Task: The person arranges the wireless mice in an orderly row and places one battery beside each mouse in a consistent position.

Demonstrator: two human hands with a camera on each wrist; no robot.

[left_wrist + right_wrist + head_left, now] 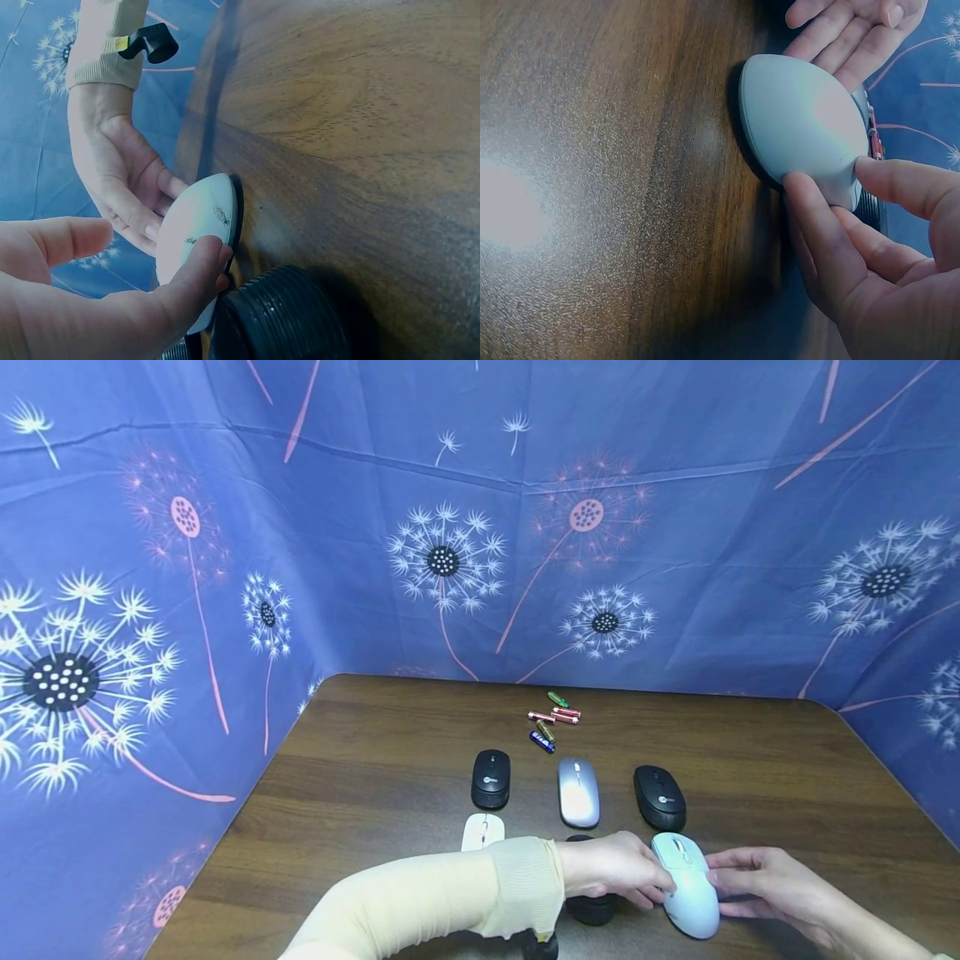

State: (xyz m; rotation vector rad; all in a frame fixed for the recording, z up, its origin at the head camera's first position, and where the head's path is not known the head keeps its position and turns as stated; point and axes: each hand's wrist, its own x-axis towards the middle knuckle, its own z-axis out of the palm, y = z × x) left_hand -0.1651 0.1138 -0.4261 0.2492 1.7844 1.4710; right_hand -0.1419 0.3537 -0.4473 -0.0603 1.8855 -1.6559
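Six batteries [542, 717] lay mid-frame; lower right, right hand [780, 889] pinched one domed, whitish computer mouse [690, 897], left hand [617, 867] touching, unclenched.

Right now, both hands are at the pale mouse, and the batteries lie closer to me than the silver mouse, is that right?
Not quite: the head view shows the batteries lying farther from you than the silver mouse, nearer the curtain. The rest is right: left hand and right hand are both at the pale mouse.
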